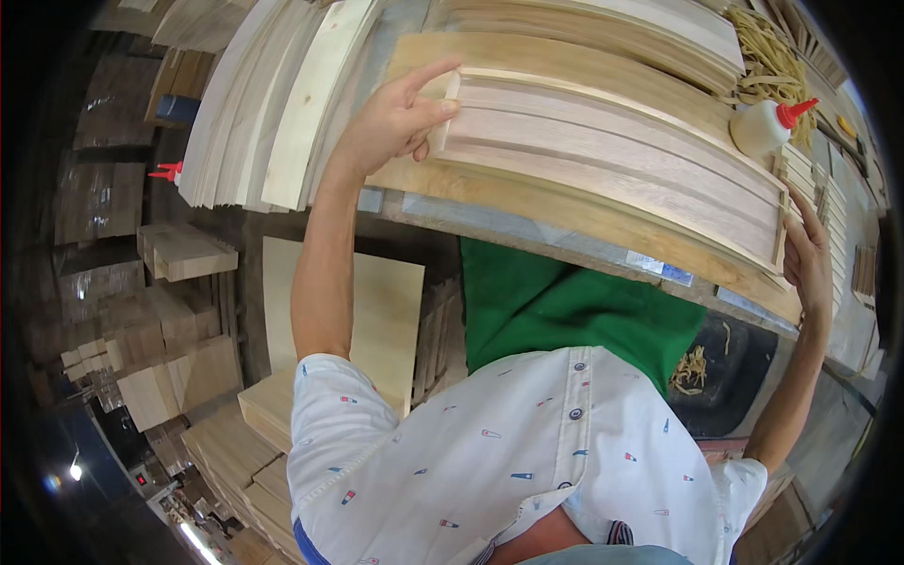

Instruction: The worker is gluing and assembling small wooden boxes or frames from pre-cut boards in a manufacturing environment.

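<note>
A long, shallow wooden tray [603, 155] with thin raised sides lies on a wider wooden board [527, 200] on the workbench. At its left end my left hand [395, 118] grips the short end piece, index finger stretched toward the far corner and thumb pressed near the middle. My right hand [807, 250] is at the opposite end, its fingers bent against the short side; its palm side is partly hidden. Just beyond the tray's right part stands a white squeeze bottle [756, 129] with a red nozzle.
Stacked pale boards [311, 104] stand left of the tray, and long slats [650, 42] lie beyond it. A tangle of tan strips [767, 56] sits at the far right. Below the bench edge, a black bin [725, 377] holds similar strips. Wood stacks [179, 377] fill the left side.
</note>
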The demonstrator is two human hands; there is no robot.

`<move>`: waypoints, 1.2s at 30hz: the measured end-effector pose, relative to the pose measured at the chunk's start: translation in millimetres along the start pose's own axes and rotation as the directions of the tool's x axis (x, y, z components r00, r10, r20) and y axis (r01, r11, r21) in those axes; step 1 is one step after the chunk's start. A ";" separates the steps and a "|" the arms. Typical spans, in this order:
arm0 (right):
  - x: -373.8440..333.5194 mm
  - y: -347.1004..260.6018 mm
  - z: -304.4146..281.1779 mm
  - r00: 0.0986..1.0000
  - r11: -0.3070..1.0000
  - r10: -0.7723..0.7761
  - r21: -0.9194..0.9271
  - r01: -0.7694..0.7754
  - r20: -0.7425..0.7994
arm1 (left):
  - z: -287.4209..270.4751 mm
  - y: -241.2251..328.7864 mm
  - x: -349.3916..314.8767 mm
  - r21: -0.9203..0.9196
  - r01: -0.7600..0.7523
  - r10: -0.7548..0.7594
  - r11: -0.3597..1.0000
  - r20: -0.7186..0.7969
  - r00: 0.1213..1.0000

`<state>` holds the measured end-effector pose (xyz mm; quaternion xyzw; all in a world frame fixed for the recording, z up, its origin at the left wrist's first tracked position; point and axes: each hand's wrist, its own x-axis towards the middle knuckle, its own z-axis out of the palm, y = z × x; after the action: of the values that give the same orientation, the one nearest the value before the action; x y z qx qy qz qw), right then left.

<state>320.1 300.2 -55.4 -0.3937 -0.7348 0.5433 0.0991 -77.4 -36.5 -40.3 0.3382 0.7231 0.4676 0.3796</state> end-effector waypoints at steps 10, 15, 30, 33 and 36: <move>49.6 23.5 -17.5 0.989 0.895 0.065 0.429 -0.118 0.136 | -8.1 -34.7 46.1 -0.548 0.010 -0.038 0.837 -0.040 0.998; 44.5 23.4 -13.3 0.979 0.882 0.006 0.460 -0.101 0.203 | -10.6 -60.1 53.5 -0.799 0.103 0.047 0.593 0.162 0.986; -25.5 -8.2 12.4 0.983 0.982 0.185 -0.030 -0.186 -0.020 | 17.8 -31.0 -21.5 -0.022 0.112 -0.113 0.994 -0.115 0.987; -41.0 -1.9 14.6 0.991 0.987 0.137 0.088 -0.137 0.010 | 12.8 -38.2 -27.8 -0.076 0.113 -0.119 0.991 -0.093 0.989; -60.5 -2.5 20.1 0.992 0.980 0.124 0.158 -0.120 -0.011 | 14.7 -43.2 -48.8 -0.170 0.103 -0.121 0.980 -0.100 0.988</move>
<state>348.0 243.9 -44.0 -0.4346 -0.6631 0.6005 0.1041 -46.9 -86.0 -73.3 0.2385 0.7198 0.5213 0.3915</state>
